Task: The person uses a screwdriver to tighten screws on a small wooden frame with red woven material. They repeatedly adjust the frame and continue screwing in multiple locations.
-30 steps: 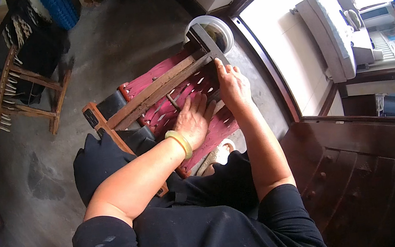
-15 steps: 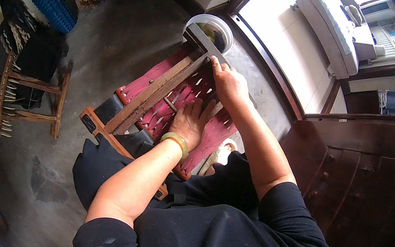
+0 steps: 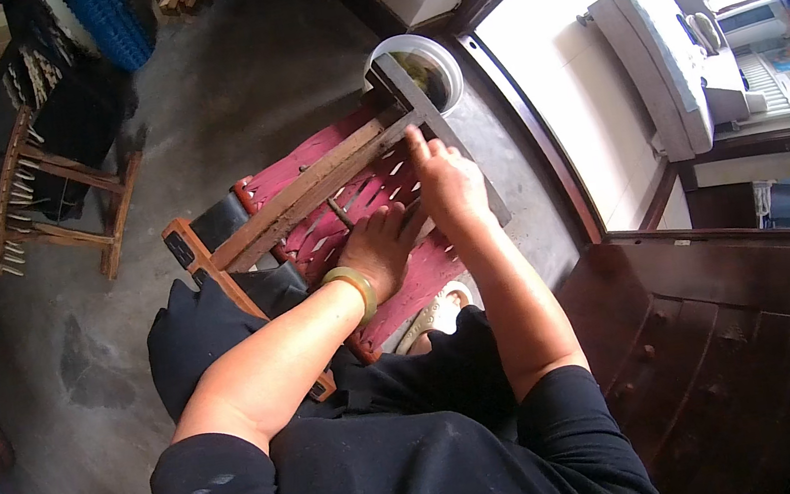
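Note:
A wooden frame (image 3: 315,194) lies tilted before me, with a rough brown crossbar between two end rails. Under and around it run dark red woven strips (image 3: 401,292) with gaps between them. My left hand (image 3: 376,253), a pale bangle (image 3: 350,289) at its wrist, rests on the frame and strips with fingers apart. A short thin rod (image 3: 340,212) sticks up beside its fingertips. My right hand (image 3: 450,187) is at the far end; its index finger is stretched onto the crossbar near the greyish rail (image 3: 414,93), the other fingers bent. Its palm is hidden.
A white bucket (image 3: 460,76) stands just beyond the rail. On the left floor is a wooden rack with pegs (image 3: 73,216). A dark wooden bench (image 3: 692,347) fills the lower right, beside a doorway with a bed (image 3: 659,73) beyond. Black straps (image 3: 222,221) cross the frame's left end.
My right hand has slid slightly left and toward me along the frame's far end, its index finger still on the wood. My left hand has stayed nearly in place.

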